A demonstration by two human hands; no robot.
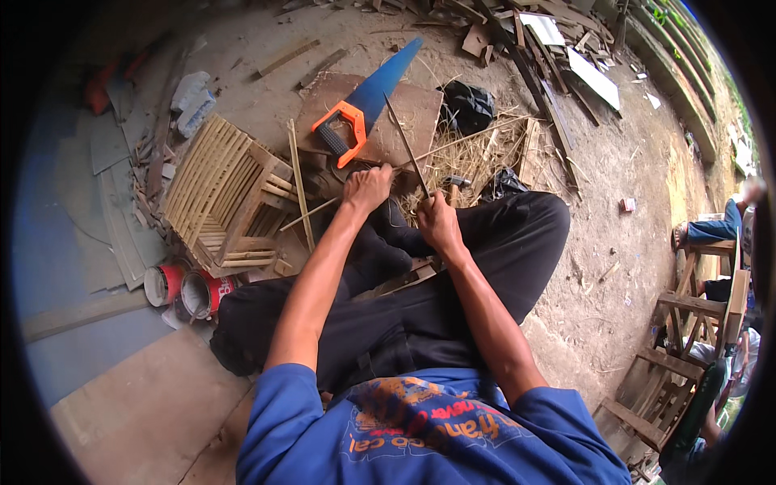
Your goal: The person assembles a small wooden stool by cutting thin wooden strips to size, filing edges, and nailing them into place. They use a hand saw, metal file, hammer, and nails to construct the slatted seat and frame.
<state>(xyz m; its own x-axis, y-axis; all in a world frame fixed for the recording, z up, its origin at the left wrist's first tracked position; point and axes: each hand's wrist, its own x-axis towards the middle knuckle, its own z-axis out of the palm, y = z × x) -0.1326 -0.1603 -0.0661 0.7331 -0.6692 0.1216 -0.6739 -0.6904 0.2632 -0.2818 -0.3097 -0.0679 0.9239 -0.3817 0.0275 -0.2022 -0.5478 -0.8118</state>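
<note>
Just beyond the folded legs in black trousers (388, 327), the left grip (368, 187) is closed on a thin, pale stick (311, 213), and the right grip (439, 222) is closed around a knife (406, 145). The narrow blade crosses the stick's line; I cannot tell whether they touch. A hammer (459, 182) lies close by, among curly, straw-like shavings (477, 158). On the left stands a slatted wooden box (208, 182). Farther, a saw (376, 93) with smooth blue blade rests on a flat brown board (424, 113), beside a wrinkled black bag (469, 105).
</note>
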